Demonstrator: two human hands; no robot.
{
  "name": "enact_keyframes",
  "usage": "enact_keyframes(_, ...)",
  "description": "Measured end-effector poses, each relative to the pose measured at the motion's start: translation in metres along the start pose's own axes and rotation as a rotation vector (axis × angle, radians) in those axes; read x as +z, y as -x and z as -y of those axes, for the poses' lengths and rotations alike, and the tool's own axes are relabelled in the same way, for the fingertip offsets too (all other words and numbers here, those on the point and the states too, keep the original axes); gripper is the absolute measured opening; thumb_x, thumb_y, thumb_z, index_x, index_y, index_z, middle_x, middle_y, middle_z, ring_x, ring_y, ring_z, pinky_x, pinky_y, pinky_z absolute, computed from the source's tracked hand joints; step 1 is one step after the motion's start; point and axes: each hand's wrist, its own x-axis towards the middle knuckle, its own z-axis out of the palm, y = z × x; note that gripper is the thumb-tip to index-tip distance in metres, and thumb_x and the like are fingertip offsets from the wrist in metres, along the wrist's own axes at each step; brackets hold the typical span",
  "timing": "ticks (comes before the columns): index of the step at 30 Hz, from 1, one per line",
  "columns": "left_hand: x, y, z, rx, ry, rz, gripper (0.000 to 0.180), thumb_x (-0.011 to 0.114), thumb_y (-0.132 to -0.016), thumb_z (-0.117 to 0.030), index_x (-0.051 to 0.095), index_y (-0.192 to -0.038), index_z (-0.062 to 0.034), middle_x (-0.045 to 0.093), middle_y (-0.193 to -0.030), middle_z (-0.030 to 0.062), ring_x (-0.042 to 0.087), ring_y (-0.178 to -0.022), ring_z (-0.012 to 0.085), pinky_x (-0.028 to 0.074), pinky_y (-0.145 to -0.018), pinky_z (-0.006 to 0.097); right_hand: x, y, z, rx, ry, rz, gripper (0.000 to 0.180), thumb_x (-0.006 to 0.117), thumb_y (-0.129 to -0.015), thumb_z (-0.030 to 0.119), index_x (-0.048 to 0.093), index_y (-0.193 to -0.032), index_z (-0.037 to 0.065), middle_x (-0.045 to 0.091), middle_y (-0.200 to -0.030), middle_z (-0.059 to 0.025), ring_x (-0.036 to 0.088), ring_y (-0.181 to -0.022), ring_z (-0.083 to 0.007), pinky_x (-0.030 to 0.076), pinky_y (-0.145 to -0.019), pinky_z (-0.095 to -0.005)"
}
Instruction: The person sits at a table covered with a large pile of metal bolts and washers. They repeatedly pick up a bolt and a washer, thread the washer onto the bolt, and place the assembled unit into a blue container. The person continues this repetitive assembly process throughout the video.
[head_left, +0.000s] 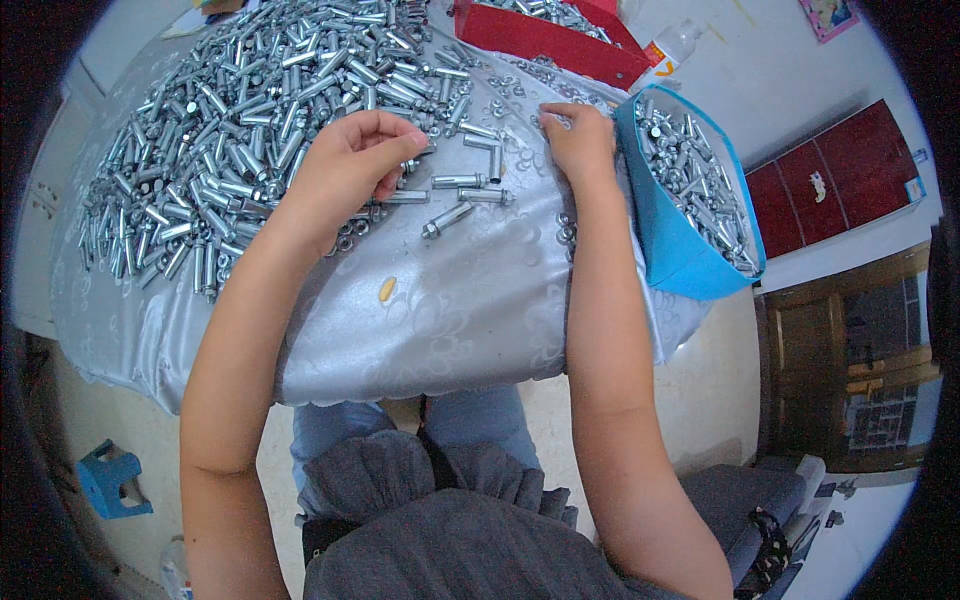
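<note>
A big heap of silver expansion bolts (250, 110) covers the far left of a table under a shiny grey cloth (450, 310). My left hand (350, 165) rests at the heap's near edge with its fingers curled around a bolt. A few loose bolts (465, 195) lie just right of it. My right hand (578, 140) presses fingertips down on small nuts (545, 122) beside a blue bin (680, 240) filled with assembled bolts.
A red tray (545, 40) with more bolts sits at the back. A small yellowish piece (387, 289) lies on the cloth near me. A blue stool (112, 482) stands on the floor at lower left; red cabinet (835, 185) at right.
</note>
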Motion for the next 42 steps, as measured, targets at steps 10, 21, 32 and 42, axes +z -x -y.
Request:
enact_keyframes(10,0.001,0.002,-0.004,0.008,0.013,-0.014,0.016,0.06,-0.078,-0.017,0.056,-0.085,-0.004,0.047,-0.061,-0.0036,0.041,-0.051,0.0039,0.033,-0.047,0.018,-0.002,0.002,0.003,0.042,0.038,0.104,0.015,0.065,-0.069,0.027,0.069,-0.08,0.018,0.062,-0.089,-0.0144,0.052,-0.092,-0.0338,0.039,-0.083,-0.0437)
enact_keyframes(21,0.001,0.001,-0.001,0.017,-0.001,-0.013,0.015,0.058,-0.079,-0.018,0.054,-0.086,-0.0054,0.043,-0.059,-0.0046,0.038,-0.05,0.0046,0.029,-0.045,0.019,-0.009,0.002,0.01,0.143,0.028,0.147,0.017,0.065,-0.067,0.027,0.069,-0.079,0.016,0.063,-0.087,-0.013,0.055,-0.091,-0.0309,0.042,-0.082,-0.04)
enact_keyframes(32,0.001,0.0,-0.001,0.01,0.003,-0.014,0.015,0.06,-0.078,-0.017,0.056,-0.085,-0.0042,0.047,-0.06,-0.0038,0.04,-0.051,0.0038,0.032,-0.046,0.018,-0.008,-0.001,0.007,0.148,0.052,0.22,0.016,0.064,-0.067,0.024,0.068,-0.077,0.012,0.063,-0.088,-0.0132,0.053,-0.095,-0.0306,0.041,-0.083,-0.0414)
enact_keyframes(42,-0.001,-0.001,0.0,-0.004,0.003,-0.015,0.015,0.06,-0.077,-0.017,0.057,-0.085,-0.0041,0.049,-0.062,-0.0037,0.042,-0.053,0.0035,0.034,-0.048,0.018,-0.004,-0.002,0.002,0.131,0.083,0.236,0.018,0.064,-0.068,0.026,0.068,-0.079,0.012,0.062,-0.089,-0.0148,0.051,-0.096,-0.0338,0.039,-0.085,-0.0412)
